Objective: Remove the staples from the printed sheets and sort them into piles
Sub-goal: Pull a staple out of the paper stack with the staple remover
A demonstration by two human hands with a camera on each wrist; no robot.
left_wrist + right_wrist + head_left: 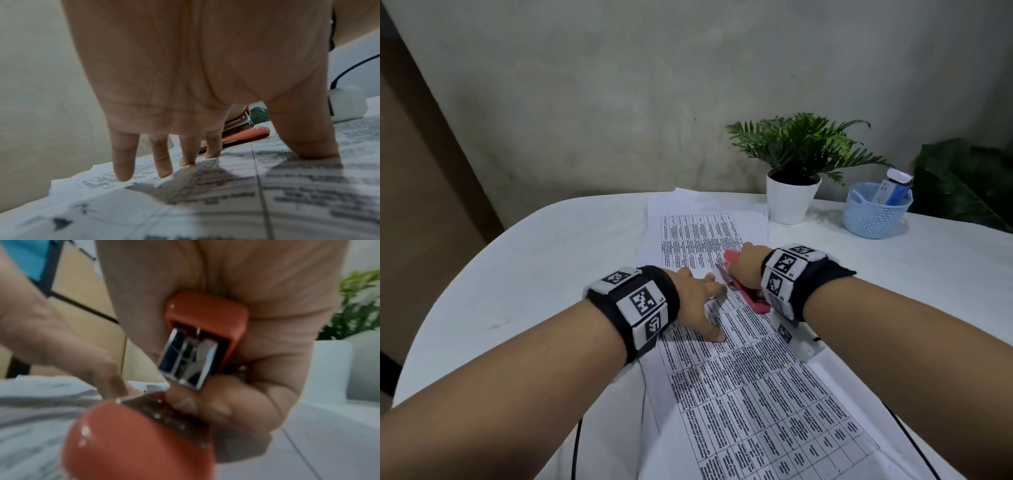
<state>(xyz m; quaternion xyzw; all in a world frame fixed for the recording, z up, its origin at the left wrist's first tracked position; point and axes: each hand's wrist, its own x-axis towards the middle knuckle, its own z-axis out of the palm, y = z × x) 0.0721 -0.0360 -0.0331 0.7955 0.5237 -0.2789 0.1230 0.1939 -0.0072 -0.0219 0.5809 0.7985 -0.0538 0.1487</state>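
Note:
A set of printed sheets [750, 394] with dense tables lies lengthwise on the white table, and a second set [695, 222] lies beyond it. My left hand [698, 301] presses flat on the near sheets [226, 194] with spread straight fingers [123, 162] and the thumb down. My right hand [748, 267] grips a red stapler [751, 298], its metal end touching the paper just right of my left fingers. In the right wrist view the stapler [203, 340] is hinged apart, red base [127, 443] low and metal magazine above, with my fingers curled round it.
A potted green plant in a white pot [791, 198] stands at the back right. Beside it is a light blue basket [876, 214] holding a bottle. Black cables [577, 448] trail off the near table edge. A white device [347, 104] lies right of the sheets.

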